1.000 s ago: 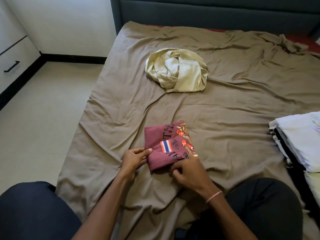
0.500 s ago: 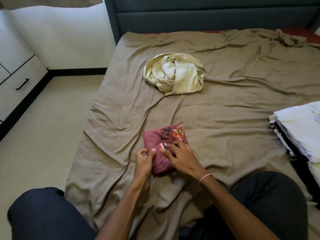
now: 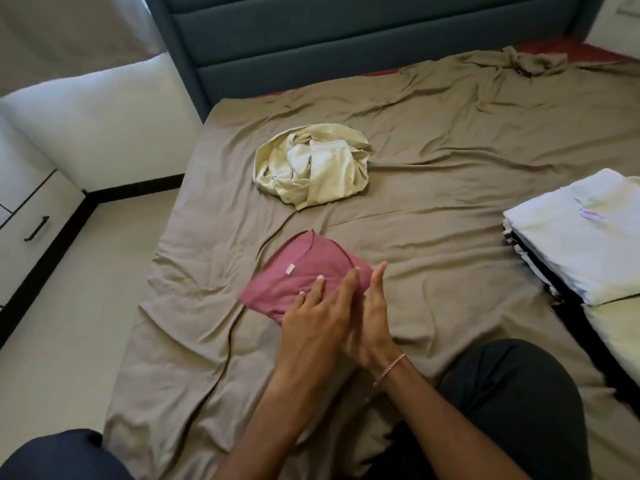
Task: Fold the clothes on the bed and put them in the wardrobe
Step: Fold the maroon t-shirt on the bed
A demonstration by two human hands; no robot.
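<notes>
Head view: your left hand (image 3: 311, 320) lies flat, fingers straight, on folded maroon shirt (image 3: 294, 271); right hand (image 3: 372, 313) stands edgewise, fingers straight, at shirt's right end. Shirt sits over bed sheet (image 3: 450, 150), just ahead-left of hands, left hand nearer, far corner toward crumpled cream garment (image 3: 311, 168), well apart. Folded stack (image 3: 581, 237) to your right; nothing between. Blur hides whether shirt is lifted.

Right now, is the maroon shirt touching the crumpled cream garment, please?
Apart; the head view shows bare brown sheet between maroon shirt and cream garment.
</notes>
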